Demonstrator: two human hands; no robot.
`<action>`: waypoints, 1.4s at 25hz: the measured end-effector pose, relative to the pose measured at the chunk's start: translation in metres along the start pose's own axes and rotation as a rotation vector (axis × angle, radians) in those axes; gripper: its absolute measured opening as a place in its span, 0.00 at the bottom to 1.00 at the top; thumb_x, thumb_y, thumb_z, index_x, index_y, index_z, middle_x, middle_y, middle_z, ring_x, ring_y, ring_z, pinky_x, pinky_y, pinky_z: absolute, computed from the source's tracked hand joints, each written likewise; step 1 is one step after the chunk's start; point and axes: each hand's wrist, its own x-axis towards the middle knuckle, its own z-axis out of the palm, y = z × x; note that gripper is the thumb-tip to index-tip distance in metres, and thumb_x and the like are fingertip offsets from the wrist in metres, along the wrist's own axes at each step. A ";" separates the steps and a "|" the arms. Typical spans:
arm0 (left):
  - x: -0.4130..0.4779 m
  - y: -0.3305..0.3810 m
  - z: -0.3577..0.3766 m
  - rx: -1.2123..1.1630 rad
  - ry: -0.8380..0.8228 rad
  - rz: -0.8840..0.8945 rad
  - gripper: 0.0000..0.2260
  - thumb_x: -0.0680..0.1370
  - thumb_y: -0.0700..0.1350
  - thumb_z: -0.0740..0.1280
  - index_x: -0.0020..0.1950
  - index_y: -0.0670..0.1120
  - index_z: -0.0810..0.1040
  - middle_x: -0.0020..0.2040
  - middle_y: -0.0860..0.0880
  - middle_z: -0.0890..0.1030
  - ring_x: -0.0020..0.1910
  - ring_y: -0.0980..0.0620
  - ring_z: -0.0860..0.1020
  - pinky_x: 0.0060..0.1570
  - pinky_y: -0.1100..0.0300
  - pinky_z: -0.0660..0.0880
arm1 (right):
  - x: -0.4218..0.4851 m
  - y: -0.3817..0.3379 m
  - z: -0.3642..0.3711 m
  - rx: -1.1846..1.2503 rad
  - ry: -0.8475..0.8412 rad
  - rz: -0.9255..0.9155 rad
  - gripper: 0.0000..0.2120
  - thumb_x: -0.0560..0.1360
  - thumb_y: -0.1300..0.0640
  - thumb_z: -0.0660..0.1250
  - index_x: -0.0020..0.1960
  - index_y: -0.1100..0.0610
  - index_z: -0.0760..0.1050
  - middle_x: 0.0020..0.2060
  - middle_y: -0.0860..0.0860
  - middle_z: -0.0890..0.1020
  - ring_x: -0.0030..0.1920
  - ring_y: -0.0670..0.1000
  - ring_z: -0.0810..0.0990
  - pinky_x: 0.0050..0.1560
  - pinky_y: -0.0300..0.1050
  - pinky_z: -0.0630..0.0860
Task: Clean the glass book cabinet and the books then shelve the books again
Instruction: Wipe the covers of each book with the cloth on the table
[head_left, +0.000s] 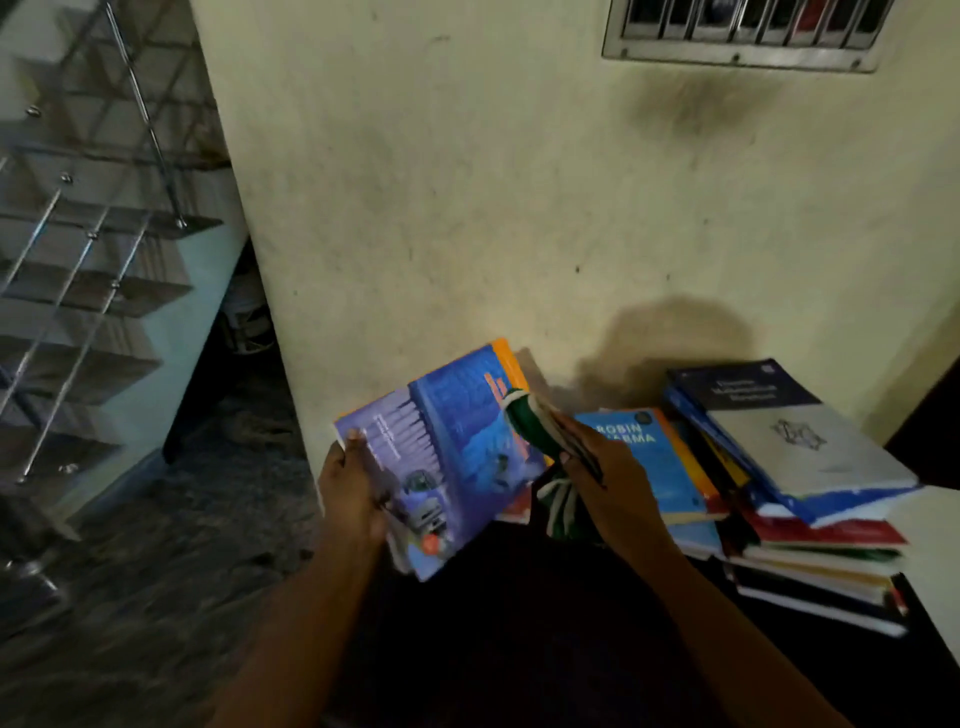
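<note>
From the head camera we look down on both arms reaching forward over a dark worktop (519, 649) that stands against a cream wall (467, 208).

The left hand (353, 493) holds a blue and purple book (452, 452) by its left edge. The thumb lies on the cover and the other fingers are hidden behind it. The book is lifted and tilted, its cover facing us and its orange spine edge towards the wall.

The right hand (613, 478) is curled round a bunched green and white cloth (535, 431). The upper end of the cloth touches the right side of the book's cover, and a loose end hangs below the hand.

Just beyond the right hand a light blue book (654, 467) lies flat on other books, with the word "ROBIN" on its cover. To its right is an untidy stack of books (821, 551), topped by a grey and navy volume (795, 441) lying askew. The stack is close to the wall.

On the far left we see a staircase (104, 291) with a metal railing, above a dark patterned floor (156, 571). A metal grille (743, 31) is set high in the wall.
</note>
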 end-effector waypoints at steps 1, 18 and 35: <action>0.010 -0.008 0.010 -0.134 0.000 -0.097 0.12 0.81 0.48 0.58 0.56 0.42 0.76 0.49 0.43 0.81 0.38 0.49 0.82 0.46 0.48 0.79 | 0.014 0.005 0.002 -0.001 0.003 -0.021 0.22 0.70 0.67 0.61 0.62 0.55 0.72 0.53 0.49 0.79 0.53 0.39 0.74 0.51 0.17 0.60; 0.019 -0.100 0.013 0.183 0.150 -0.626 0.13 0.81 0.43 0.59 0.62 0.40 0.73 0.64 0.37 0.72 0.52 0.42 0.75 0.57 0.48 0.67 | 0.041 0.093 0.031 -0.037 -0.137 0.097 0.20 0.72 0.61 0.61 0.64 0.58 0.74 0.57 0.49 0.77 0.57 0.47 0.75 0.58 0.26 0.60; -0.166 -0.144 0.251 0.422 -0.684 -0.755 0.14 0.80 0.48 0.61 0.58 0.38 0.74 0.46 0.42 0.77 0.37 0.49 0.73 0.40 0.56 0.72 | -0.137 0.055 -0.202 -0.425 0.317 0.285 0.20 0.71 0.65 0.61 0.62 0.60 0.75 0.54 0.50 0.78 0.53 0.40 0.75 0.55 0.23 0.66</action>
